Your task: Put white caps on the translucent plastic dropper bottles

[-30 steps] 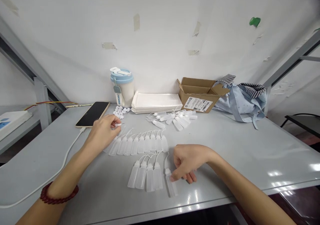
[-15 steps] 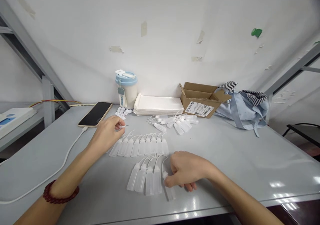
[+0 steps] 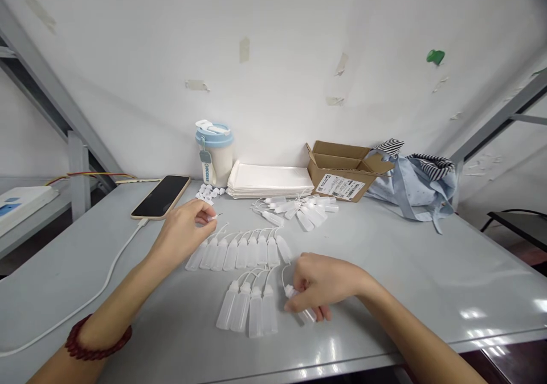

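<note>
My left hand is closed in a pinch on a small white cap, from which a thin needle-like tip points right. My right hand grips a small translucent squeeze bottle near the table's front; a white strap curves up from its neck, and the fingers cover part of it. Left of that hand lie several similar bottles side by side. Behind them stretches a row of more strapped bottles, the rightmost tilted. Further back is a loose heap of bottles.
Small white caps lie near a blue-lidded cup. A phone with a white charging cable is at the left. Along the wall are a white stack, an open cardboard box and a light-blue cloth bag.
My right hand has turned its bottle so the base swings right, apart from the other front bottles. The back row's rightmost bottle now leans. My left hand has hardly moved.
</note>
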`<act>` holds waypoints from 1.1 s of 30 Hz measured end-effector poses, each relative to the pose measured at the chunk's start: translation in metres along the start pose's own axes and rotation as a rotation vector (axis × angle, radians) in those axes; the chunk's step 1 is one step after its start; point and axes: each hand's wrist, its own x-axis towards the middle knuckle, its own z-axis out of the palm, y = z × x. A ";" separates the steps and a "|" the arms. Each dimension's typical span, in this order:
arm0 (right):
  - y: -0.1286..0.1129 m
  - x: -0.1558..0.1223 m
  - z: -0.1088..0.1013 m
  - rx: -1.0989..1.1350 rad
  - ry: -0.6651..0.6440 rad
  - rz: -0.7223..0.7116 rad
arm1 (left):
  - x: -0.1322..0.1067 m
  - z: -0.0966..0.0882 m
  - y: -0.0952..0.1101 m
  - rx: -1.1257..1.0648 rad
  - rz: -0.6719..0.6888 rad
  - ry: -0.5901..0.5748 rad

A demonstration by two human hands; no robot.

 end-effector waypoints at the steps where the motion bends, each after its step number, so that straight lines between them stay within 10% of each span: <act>1: 0.000 -0.001 -0.001 0.036 0.033 -0.036 | -0.001 0.000 0.001 -0.061 -0.031 -0.008; 13: -0.001 0.008 0.005 0.409 0.331 -0.338 | -0.023 0.011 0.036 -0.822 -0.247 -0.423; 24: 0.000 0.009 -0.004 0.283 0.504 -0.370 | -0.027 0.013 0.043 -1.186 -0.438 -0.534; 33: 0.006 0.005 -0.003 -0.002 0.320 -0.384 | -0.030 0.017 0.045 -1.231 -0.477 -0.657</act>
